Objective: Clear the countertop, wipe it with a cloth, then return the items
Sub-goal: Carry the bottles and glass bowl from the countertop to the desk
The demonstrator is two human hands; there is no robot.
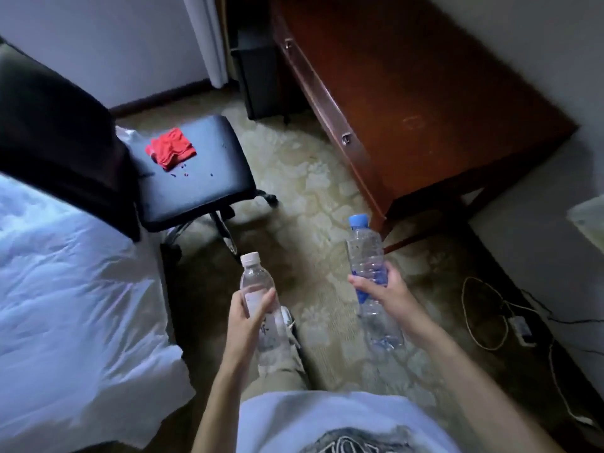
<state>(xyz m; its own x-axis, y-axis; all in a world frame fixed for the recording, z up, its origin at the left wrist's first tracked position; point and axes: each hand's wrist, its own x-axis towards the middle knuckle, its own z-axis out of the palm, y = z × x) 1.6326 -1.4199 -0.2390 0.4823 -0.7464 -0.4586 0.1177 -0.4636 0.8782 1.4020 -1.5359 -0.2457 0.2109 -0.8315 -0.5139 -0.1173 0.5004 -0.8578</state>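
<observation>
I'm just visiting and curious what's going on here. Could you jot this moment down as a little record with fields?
left hand: grips white-capped bottle
right hand: grips blue-capped bottle
bottles: clear plastic, both held over the carpet
cloth: red, crumpled, lying on chair seat
desk: dark wood, its top bare where visible
bed: white bedding, at the left
cables: on floor by right wall

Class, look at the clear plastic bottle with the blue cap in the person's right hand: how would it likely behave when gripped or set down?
The clear plastic bottle with the blue cap looks thin-walled and ribbed, so probably crushable. It seems nearly empty, hence light. Tall and narrow, it may tip easily.
</observation>
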